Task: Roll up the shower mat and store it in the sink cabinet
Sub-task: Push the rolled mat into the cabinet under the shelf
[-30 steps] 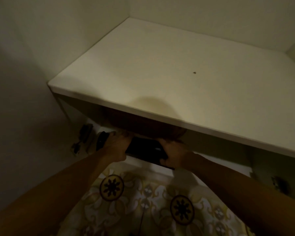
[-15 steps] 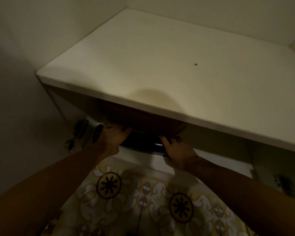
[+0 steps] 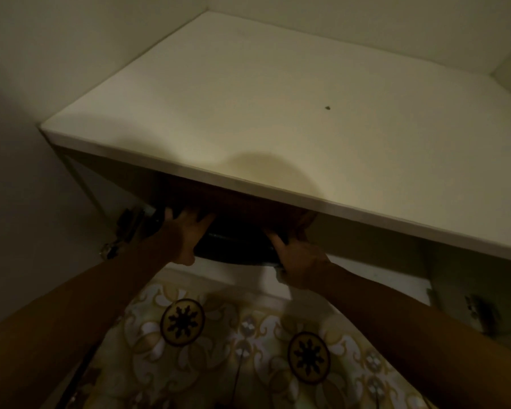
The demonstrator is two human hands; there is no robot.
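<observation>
A dark rolled shower mat (image 3: 233, 247) lies across the open front of the sink cabinet (image 3: 278, 125), partly under the white countertop. My left hand (image 3: 186, 234) presses on the roll's left end with fingers spread. My right hand (image 3: 298, 261) holds its right end. The scene is dim, and the far part of the mat is hidden in the cabinet's shadow.
Door hinges (image 3: 124, 231) sit on the cabinet's left wall, another hinge (image 3: 481, 314) on the right. A white plinth (image 3: 242, 278) runs below the opening. Patterned floor tiles (image 3: 242, 349) lie beneath my arms. Walls close in on the left and behind.
The mat has gone deeper into the cabinet. My hands have moved forward with it, and my left fingers have spread over the roll's end.
</observation>
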